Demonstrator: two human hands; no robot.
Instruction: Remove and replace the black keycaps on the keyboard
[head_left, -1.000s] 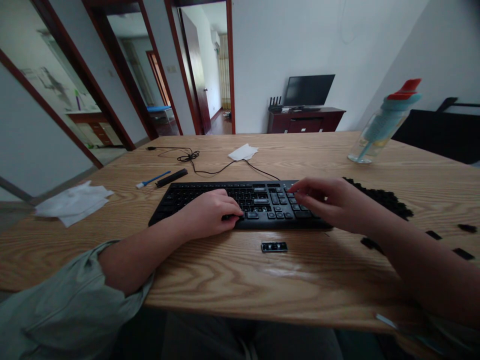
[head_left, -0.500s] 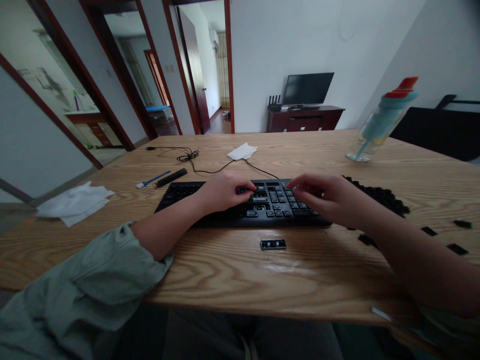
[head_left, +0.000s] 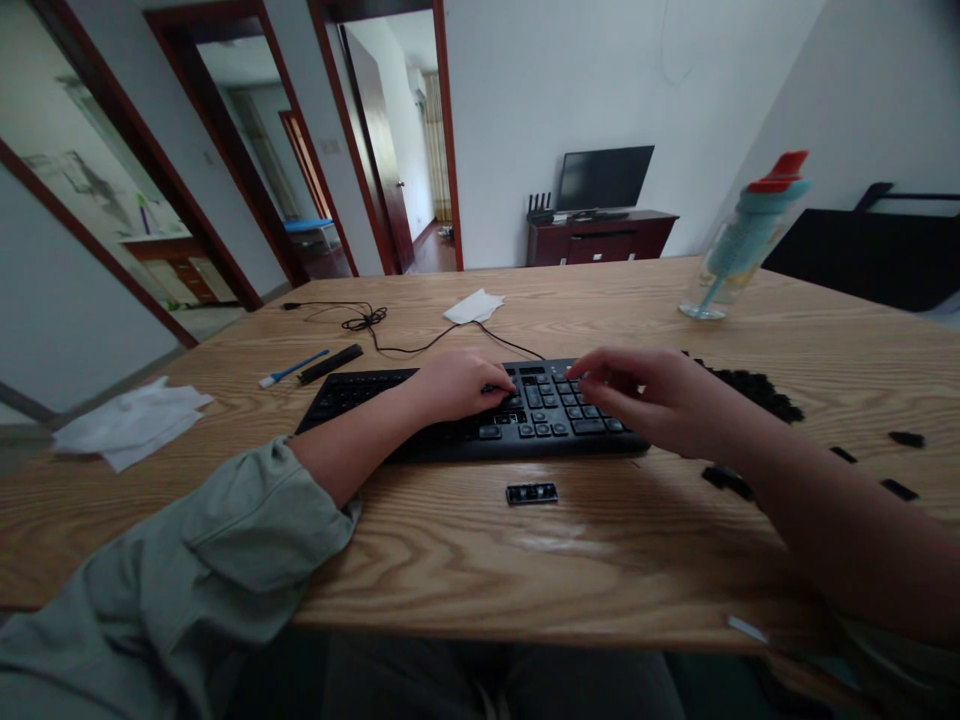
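A black keyboard (head_left: 450, 445) lies on the wooden table, with some keycaps off its middle part, where bare switch spots show. My left hand (head_left: 469, 380) is over that part, fingers curled down and thumb close to them at the keys. Whatever is between those fingertips is hidden. Over the number pad is my right hand (head_left: 637, 390), its index finger reaching to the upper keys, the thumb apart from it, nothing visible between them. A long black keycap (head_left: 531, 494), underside up, rests in front of the keyboard.
Black keycaps (head_left: 757, 395) are heaped behind my right wrist, several more scattered nearby. A water bottle (head_left: 739, 245) stands at the back right. At left are a blue brush (head_left: 296, 368), a black strip (head_left: 330, 364) and white tissues (head_left: 131, 425). A cable (head_left: 420, 350) runs behind.
The view has shifted slightly. My left fingers have pressed lower over the keys, from a visible thumb-and-finger pinch. My right hand stays about the same over the number pad.
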